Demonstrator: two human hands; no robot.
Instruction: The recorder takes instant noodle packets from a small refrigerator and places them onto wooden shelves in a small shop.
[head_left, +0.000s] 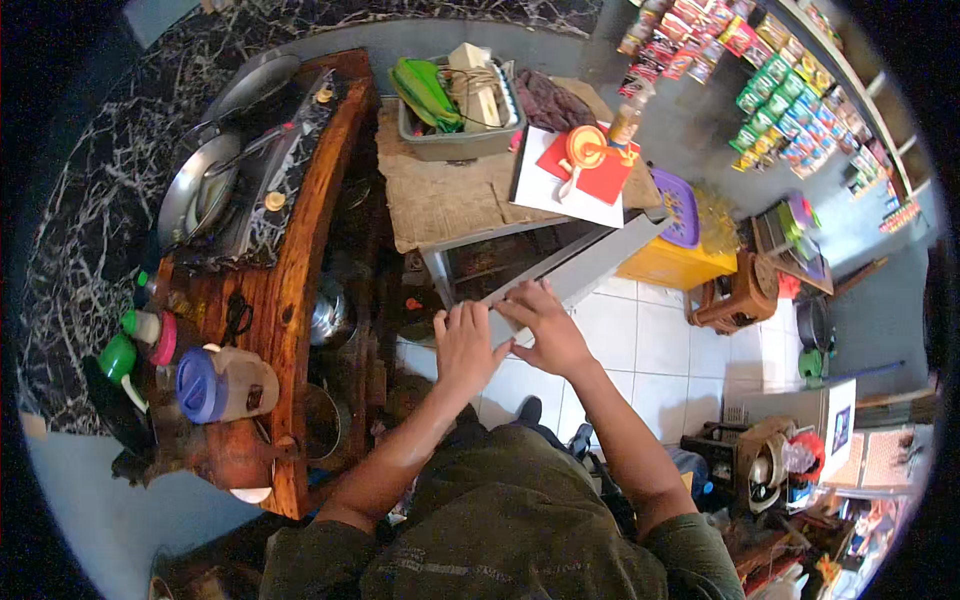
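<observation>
Both hands are at the near end of a long grey panel (592, 262), which runs slantwise along the front of a small table. My left hand (469, 349) bends its fingers over the panel's end. Right beside it, my right hand (544, 330) grips the same end, with the thumbs close together. A dark gap lies between the panel and the cardboard-covered table top (450, 202). On that table are a white sheet (529, 180), a red folder or booklet (611, 184), an orange lidded item (585, 146) and a bottle (624, 124).
A grey basin (457, 146) holds a green packet and coiled cord. To the left, a wooden counter (296, 300) carries a gas stove with a wok (199, 187) and a blue-lidded jug (202, 384). A yellow container (675, 262) and brown stool (739, 296) stand right on white tiles (615, 337).
</observation>
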